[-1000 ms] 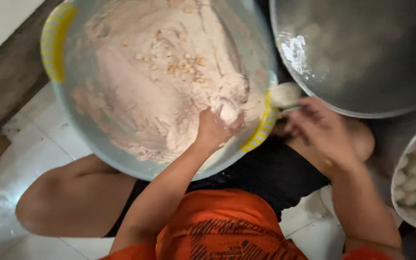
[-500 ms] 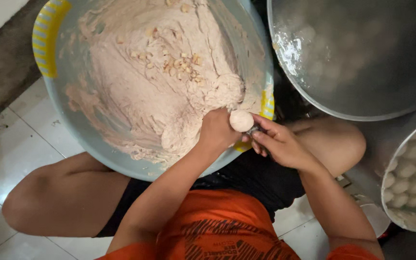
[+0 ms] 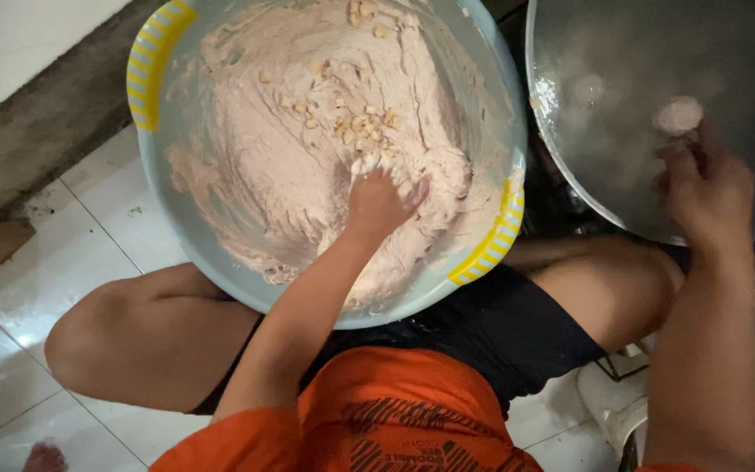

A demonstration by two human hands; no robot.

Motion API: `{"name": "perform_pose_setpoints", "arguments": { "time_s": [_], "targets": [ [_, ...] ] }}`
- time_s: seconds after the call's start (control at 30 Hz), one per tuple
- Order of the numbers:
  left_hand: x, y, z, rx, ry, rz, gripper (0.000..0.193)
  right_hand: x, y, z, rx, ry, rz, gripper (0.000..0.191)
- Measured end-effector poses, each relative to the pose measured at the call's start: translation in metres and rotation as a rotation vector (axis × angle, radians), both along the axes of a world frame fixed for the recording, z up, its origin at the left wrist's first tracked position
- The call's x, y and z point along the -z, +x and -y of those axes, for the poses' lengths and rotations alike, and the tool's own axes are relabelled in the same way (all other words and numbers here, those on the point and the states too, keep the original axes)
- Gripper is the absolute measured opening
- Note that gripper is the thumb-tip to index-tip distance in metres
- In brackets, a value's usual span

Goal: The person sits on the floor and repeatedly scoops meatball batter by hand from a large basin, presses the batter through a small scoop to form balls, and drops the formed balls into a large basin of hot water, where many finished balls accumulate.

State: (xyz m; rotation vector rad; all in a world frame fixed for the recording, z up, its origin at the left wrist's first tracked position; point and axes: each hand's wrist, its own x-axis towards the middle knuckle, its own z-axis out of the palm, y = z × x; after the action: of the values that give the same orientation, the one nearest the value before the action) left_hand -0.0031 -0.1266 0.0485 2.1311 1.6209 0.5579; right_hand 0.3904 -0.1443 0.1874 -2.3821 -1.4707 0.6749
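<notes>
While left fingers point(image 3: 369, 170) dig — pink paste point(image 3: 308, 131) in basin point(image 3: 155, 61), ball point(image 3: 677, 114) over pot point(image 3: 587, 175).

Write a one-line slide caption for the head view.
Left hand digs into paste in a basin; right hand holds a ball over a pot.

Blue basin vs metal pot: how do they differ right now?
The blue plastic basin has yellow striped handles and holds thick pinkish paste; the metal pot is plain grey steel holding cloudy water with pale balls. The left hand is dug into the basin's paste; the right hand hovers at the pot, holding a formed ball over it. Both are large, round, and sit on the floor by the person's knees.
</notes>
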Motion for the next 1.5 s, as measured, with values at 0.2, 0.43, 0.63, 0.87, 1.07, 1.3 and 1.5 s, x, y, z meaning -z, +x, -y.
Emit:
{"name": "perform_pose_setpoints", "arguments": {
  "time_s": [0.2,0.43,0.63,0.87,1.07,1.3,1.5],
  "targets": [
    [0.030,0.023,0.018,-0.179,-0.398,0.072,0.057,0.043,0.048,0.000,-0.456,0.334,0.660,0.024],
    [0.009,0.036,0.029,-0.212,-0.590,0.483,0.038,0.010,0.015,0.029,-0.209,0.420,0.138,0.021],
    [-0.071,0.047,0.029,-0.127,-0.447,0.588,0.030,-0.017,-0.088,0.049,-0.011,-0.069,-0.841,0.027],
    [-0.092,0.056,0.029,0.012,-0.336,0.445,0.028,-0.018,-0.152,0.056,-0.232,-0.244,-0.809,0.065],
    [-0.063,0.055,0.033,0.038,-0.479,0.242,0.041,0.010,-0.148,0.058,-0.140,-0.323,-1.229,0.060],
    [-0.022,0.024,0.044,0.011,-0.283,0.168,0.066,-0.008,-0.114,0.050,0.023,-0.242,-1.220,0.048],
    [0.017,-0.018,0.006,0.036,-0.371,-0.216,0.068,-0.025,-0.047,0.004,0.175,0.011,-0.860,0.045]
  ]
}}
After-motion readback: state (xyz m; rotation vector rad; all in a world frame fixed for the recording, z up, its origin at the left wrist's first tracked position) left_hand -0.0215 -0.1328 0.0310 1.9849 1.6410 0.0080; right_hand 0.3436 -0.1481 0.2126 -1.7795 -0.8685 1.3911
